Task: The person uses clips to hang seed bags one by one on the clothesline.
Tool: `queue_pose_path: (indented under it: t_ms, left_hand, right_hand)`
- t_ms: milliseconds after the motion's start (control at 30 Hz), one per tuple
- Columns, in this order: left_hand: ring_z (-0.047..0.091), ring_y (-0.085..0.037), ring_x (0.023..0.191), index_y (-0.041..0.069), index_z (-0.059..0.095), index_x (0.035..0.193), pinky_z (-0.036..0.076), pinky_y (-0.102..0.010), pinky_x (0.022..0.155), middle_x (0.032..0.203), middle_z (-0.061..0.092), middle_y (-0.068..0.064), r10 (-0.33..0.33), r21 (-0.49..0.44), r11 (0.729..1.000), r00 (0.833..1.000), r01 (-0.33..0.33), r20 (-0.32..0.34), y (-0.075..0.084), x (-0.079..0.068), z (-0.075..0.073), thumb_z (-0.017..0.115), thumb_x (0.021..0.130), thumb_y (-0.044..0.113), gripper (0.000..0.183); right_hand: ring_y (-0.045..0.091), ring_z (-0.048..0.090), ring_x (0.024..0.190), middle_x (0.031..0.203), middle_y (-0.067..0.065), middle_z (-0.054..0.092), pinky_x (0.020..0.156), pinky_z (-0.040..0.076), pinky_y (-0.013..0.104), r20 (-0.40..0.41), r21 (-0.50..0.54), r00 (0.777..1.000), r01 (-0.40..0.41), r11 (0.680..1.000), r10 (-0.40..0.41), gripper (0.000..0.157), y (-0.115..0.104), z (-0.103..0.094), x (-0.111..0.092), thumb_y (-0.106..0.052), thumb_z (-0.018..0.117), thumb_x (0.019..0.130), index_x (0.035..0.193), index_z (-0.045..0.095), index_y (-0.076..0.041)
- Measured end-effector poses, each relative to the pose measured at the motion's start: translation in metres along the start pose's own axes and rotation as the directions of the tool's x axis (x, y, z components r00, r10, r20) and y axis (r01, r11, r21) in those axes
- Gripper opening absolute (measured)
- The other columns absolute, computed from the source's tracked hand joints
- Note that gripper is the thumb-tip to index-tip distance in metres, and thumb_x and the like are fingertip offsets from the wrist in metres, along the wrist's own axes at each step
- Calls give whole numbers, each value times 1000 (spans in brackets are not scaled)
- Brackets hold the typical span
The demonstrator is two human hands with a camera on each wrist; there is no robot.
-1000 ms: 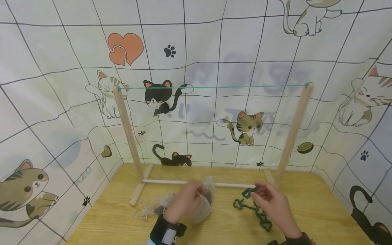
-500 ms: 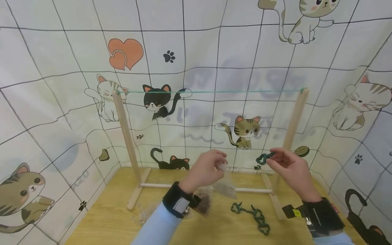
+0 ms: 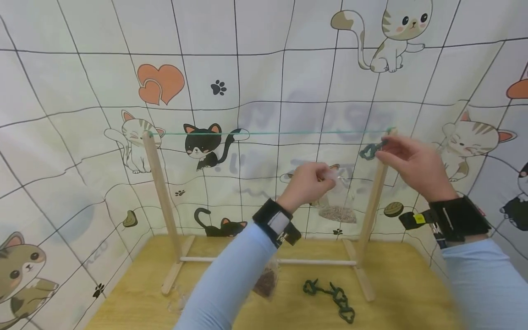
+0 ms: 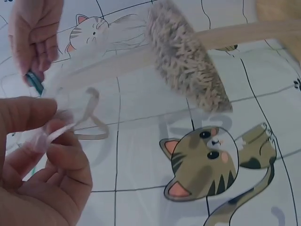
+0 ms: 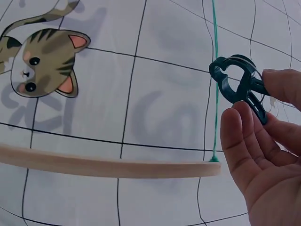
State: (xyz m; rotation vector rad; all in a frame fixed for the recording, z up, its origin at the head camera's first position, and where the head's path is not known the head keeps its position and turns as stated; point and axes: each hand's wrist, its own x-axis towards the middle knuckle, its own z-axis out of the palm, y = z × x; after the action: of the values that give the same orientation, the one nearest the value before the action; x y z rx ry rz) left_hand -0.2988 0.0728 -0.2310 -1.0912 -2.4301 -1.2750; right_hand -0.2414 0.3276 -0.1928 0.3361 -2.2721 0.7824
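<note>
My left hand [image 3: 307, 185] pinches the gathered top of a sheer drawstring bag [image 3: 337, 214], which hangs below the fingers. In the left wrist view its pale ribbon [image 4: 96, 120] trails from the fingers, and beige-grey flakes [image 4: 188, 66] fill the bag's bottom. My right hand [image 3: 416, 165] pinches the handles of a dark green plastic spring clip [image 5: 235, 77] between thumb and fingers. The clip overlaps the green string [image 5: 216, 117] in the right wrist view, near the string's knotted end. In the head view it is just below the string, by the right post [image 3: 373, 206].
Several more green clips [image 3: 340, 298] lie on the wooden table [image 3: 396, 284]. A sheer bag with dark brown contents [image 3: 266, 282] lies behind my left forearm. The wooden frame's left post [image 3: 161, 192] and white crossbar [image 3: 313, 262] stand before a cat-print cloth [image 3: 264, 78].
Both hands have risen from the table toward the string. The left has lifted a sheer bag up and to the right; the right has carried one green clip up, away from the others.
</note>
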Motion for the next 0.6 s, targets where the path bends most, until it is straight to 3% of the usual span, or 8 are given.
queue_pose_path:
  t_ms: [67,200,300,400,467,600]
  left_hand:
    - [52,-8,66,8,74,98,44,-19,59,81,65,0,-40,-71,997,999,37,-37,4,13,3,68,98,14,8]
    - [54,-10,69,8,71,94,46,-21,61,79,63,2,-90,-163,984,991,74,-95,8,37,10,68,100,14,9]
    - [56,-11,75,7,71,99,46,-22,64,87,65,0,-122,-185,978,986,100,-112,10,53,14,67,101,16,10]
    - [59,-12,85,6,73,108,47,-21,70,99,68,-3,-152,-184,975,979,126,-135,11,68,18,67,102,17,14]
    - [62,-15,92,6,73,115,48,-21,73,106,69,-5,-171,-179,973,973,143,-156,13,77,21,67,102,17,19]
    - [65,-18,103,5,71,125,49,-20,78,115,71,-8,-197,-167,972,961,165,-197,18,91,27,70,100,19,29]
  right_hand:
    - [-21,52,85,94,-36,59,75,39,9,1,-31,1000,-2,1000,2,43,-1,-9,12,-27,71,100,137,64,-7]
    - [-17,53,85,103,-8,75,75,39,14,15,-89,1000,3,996,-2,43,-1,-23,35,-30,70,101,137,65,-8]
    - [5,64,96,113,19,75,82,48,27,57,-143,998,14,990,-6,44,-2,-27,49,-30,67,102,138,64,-5]
    - [35,66,108,119,28,71,90,51,51,101,-182,995,26,983,-7,43,-2,-28,59,-27,64,104,138,63,-2]
    - [47,63,110,119,30,70,91,49,60,120,-192,993,25,981,-2,41,-3,-28,65,-24,64,104,136,64,0]
    - [43,65,103,113,28,72,81,49,44,136,-227,991,18,974,13,37,-7,-27,74,-22,66,102,132,68,0]
